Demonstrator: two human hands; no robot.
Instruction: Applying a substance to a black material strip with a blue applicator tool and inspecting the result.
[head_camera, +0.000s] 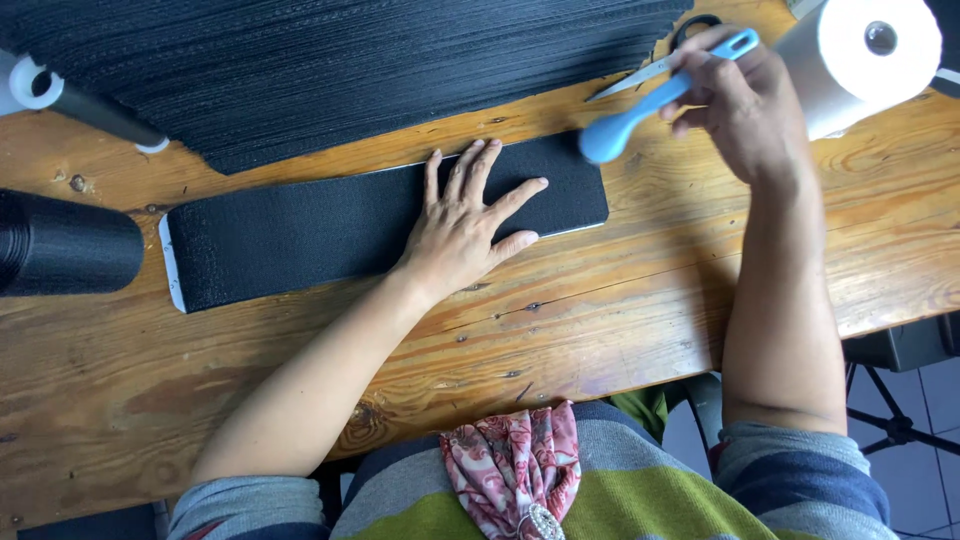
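Observation:
A long black textured strip (300, 235) with a white backing edge lies flat on the wooden table (600, 310). My left hand (465, 225) rests on it, palm down, fingers spread, near its right end. My right hand (745, 100) hovers above the table's far right, holding a pair of scissors (650, 95) with light blue handles. The metal blades point left, just past the strip's right end and above it.
A large stack of black textured sheets (350, 70) covers the far side. A black roll (60, 245) lies at the left edge, another roll with a white core (60, 100) behind it. A white paper roll (865, 55) stands at the far right.

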